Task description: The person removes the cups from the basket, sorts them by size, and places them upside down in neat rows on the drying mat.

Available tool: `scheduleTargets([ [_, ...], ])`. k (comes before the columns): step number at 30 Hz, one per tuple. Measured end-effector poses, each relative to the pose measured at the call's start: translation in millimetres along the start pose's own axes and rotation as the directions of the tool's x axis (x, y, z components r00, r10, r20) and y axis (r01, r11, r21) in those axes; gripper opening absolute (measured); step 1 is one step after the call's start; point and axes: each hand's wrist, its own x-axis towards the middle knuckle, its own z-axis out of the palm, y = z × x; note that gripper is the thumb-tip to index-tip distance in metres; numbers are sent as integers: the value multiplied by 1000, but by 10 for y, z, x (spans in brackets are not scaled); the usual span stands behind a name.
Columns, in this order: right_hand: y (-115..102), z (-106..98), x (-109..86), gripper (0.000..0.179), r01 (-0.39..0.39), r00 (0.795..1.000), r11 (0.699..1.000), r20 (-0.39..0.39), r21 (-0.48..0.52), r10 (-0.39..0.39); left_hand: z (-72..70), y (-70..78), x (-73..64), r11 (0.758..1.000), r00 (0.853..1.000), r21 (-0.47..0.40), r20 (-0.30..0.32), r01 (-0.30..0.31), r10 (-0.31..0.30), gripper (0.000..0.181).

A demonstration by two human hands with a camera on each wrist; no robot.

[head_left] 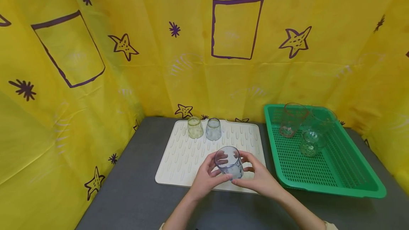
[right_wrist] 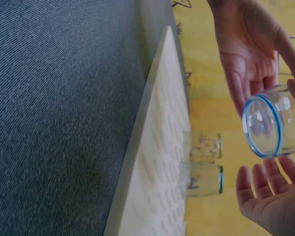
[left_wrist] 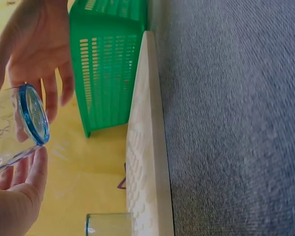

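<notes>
A clear bluish glass tumbler (head_left: 232, 168) is held tilted above the near part of a white ridged drying mat (head_left: 179, 159). My left hand (head_left: 206, 178) grips its left side, thumb in front and fingers around the side. From the right, my right hand (head_left: 260, 178) holds it the same way, the two thumbs close together low on the glass. Both wrist views show the tumbler (left_wrist: 24, 118) (right_wrist: 265, 123) raised off the mat, between the hands. Toward the back of the mat stand a yellowish glass (head_left: 195, 129) and a bluish glass (head_left: 213, 130), narrower ends up.
To the right of the mat, a green perforated basket (head_left: 322, 184) holds a tall pinkish glass (head_left: 289, 123), a short clear glass (head_left: 309, 146) and another large clear glass (head_left: 322, 121). The table (head_left: 137, 187) is dark grey. Yellow patterned cloth (head_left: 143, 81) hangs behind and at both sides.
</notes>
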Motion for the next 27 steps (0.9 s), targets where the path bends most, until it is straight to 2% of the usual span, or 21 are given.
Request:
scheduleTargets([
  [5, -5, 30, 17, 70, -17, 1000, 1000, -4, -21, 17, 26, -11, 1, 998, 1000, -67, 28, 15, -13, 68],
  [10, -13, 28, 21, 69, 7, 1000, 998, -8, -56, -8, 8, -21, -14, 998, 999, -56, 48, 13, -10, 69],
  [13, -21, 7, 25, 71, 62, 998, 991, -16, -122, -65, -28, -12, -17, 1000, 998, -7, 68, 13, -12, 72],
  [18, -55, -51, 39, 74, 138, 989, 959, -13, -246, -146, -111, 52, -1, 998, 996, 62, 84, 15, -20, 74],
  [23, -69, -76, 38, 75, 177, 984, 931, 29, -320, -177, -183, 138, 18, 990, 994, 138, 106, 14, -29, 71],
  [27, -62, -62, 29, 76, 215, 976, 901, 64, -377, -206, -204, 175, 22, 973, 993, 232, 112, 18, -45, 69],
])
